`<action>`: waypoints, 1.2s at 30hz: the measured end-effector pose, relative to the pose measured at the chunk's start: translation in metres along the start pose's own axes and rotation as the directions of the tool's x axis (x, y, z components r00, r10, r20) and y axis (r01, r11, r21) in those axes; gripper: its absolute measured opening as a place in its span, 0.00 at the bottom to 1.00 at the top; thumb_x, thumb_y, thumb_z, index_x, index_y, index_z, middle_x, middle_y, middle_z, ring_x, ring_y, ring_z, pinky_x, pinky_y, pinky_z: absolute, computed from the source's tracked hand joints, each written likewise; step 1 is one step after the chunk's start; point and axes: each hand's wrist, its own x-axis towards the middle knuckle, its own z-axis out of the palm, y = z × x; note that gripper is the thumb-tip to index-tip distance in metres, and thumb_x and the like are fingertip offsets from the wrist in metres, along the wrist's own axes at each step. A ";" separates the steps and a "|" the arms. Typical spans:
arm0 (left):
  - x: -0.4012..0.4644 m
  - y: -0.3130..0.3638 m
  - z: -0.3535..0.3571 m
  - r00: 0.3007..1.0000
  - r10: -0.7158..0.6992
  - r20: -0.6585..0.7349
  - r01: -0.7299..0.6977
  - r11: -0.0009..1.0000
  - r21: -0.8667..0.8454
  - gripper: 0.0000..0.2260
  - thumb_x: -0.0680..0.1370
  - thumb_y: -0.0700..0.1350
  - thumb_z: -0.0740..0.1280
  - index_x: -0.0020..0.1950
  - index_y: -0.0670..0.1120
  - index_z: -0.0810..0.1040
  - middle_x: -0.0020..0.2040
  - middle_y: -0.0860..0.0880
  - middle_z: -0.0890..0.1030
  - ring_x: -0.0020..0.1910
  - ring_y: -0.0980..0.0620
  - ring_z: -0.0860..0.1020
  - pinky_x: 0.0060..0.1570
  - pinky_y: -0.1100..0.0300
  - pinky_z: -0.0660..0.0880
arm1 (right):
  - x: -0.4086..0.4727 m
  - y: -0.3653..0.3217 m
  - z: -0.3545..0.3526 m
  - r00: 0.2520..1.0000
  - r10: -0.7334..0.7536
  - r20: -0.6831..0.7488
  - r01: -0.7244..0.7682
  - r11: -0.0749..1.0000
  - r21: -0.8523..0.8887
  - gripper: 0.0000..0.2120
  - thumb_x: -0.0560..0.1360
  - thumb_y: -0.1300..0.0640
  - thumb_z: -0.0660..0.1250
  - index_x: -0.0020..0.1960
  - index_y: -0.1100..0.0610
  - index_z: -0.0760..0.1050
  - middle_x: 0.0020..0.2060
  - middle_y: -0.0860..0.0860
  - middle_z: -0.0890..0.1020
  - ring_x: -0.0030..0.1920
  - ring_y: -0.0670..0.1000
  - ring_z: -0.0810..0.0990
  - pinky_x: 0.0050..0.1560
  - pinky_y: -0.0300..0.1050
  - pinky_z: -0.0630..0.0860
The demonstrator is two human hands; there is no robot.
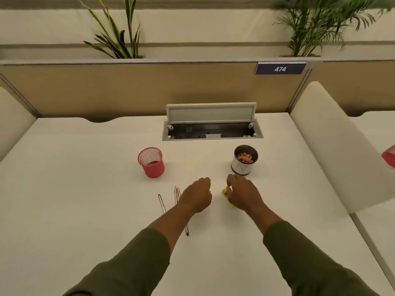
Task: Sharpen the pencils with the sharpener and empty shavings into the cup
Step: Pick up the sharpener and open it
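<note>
Head view puts your two olive sleeves nearest, reaching out over the white desk [85, 189]; a little farther, your left hand [197, 194] hovers knuckles-up with its fingers loosely curled and, as far as you can see, nothing in it; your right hand [242, 194] has its fingers curled over a small yellow sharpener [224, 191], which peeps out at the thumb side and again under the palm, so how tight the hold is you cannot tell.

Three pencils [162, 203] lie flat on the desk just left of and partly under your left forearm; their long axes run near to far, slightly tilted so the far ends lean left; two lie close together, the third a little apart on the left; one dark end shows nearest you, right of the forearm; whether the far ends are sharpened is too small to judge.

Farther off, the red mesh holder [151, 162] stands upright on the left with no pencil in it; on the right, just beyond your right hand, the white cup [243, 161] stands upright with curled shavings already inside.

By that, you look at least partly through: some shavings are emptied; the pencils are still on the desk, and the sharpening may not be finished.

Beyond those, the cable hatch [211, 127] stands open.
</note>
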 end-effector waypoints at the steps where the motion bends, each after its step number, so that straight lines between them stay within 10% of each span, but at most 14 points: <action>1: 0.002 0.002 0.003 0.999 -0.023 0.032 0.025 0.998 -0.050 0.03 0.77 0.41 0.57 0.49 0.42 0.68 0.49 0.42 0.75 0.46 0.44 0.73 0.44 0.54 0.67 | 0.001 0.002 0.005 0.999 0.020 0.037 -0.020 1.000 -0.003 0.08 0.78 0.53 0.61 0.54 0.55 0.71 0.50 0.52 0.78 0.47 0.54 0.76 0.46 0.46 0.73; 12: 0.008 0.018 0.026 0.969 -0.184 0.167 0.231 0.917 -0.325 0.04 0.75 0.42 0.62 0.42 0.44 0.68 0.42 0.44 0.77 0.38 0.48 0.72 0.38 0.54 0.70 | 0.015 0.014 0.040 0.967 0.113 0.226 -0.126 0.991 0.041 0.15 0.76 0.53 0.63 0.62 0.54 0.66 0.55 0.54 0.77 0.52 0.56 0.77 0.51 0.51 0.75; 18: 0.002 0.003 0.027 0.935 -0.298 0.194 0.356 0.792 -0.496 0.13 0.73 0.41 0.67 0.57 0.43 0.75 0.50 0.44 0.81 0.45 0.50 0.77 0.43 0.61 0.71 | 0.015 0.010 0.040 0.966 0.110 0.236 -0.200 0.894 0.400 0.18 0.75 0.55 0.66 0.65 0.52 0.71 0.55 0.53 0.79 0.53 0.52 0.77 0.51 0.44 0.74; 26: -0.010 -0.013 0.016 0.966 -0.255 0.051 0.239 0.792 -0.562 0.16 0.68 0.48 0.77 0.52 0.46 0.79 0.46 0.51 0.82 0.45 0.55 0.79 0.41 0.67 0.71 | 0.006 -0.019 0.030 0.982 0.100 0.161 -0.186 0.674 0.715 0.13 0.73 0.58 0.71 0.56 0.50 0.77 0.49 0.46 0.81 0.48 0.46 0.80 0.41 0.31 0.73; 36: -0.036 -0.032 0.003 0.965 -0.257 -0.062 0.194 0.849 -0.491 0.14 0.66 0.47 0.77 0.48 0.47 0.79 0.45 0.51 0.83 0.45 0.53 0.80 0.47 0.58 0.76 | 0.003 -0.045 0.028 0.988 -0.014 0.154 -0.091 0.756 0.648 0.08 0.77 0.56 0.66 0.54 0.55 0.80 0.45 0.48 0.85 0.44 0.44 0.83 0.48 0.39 0.78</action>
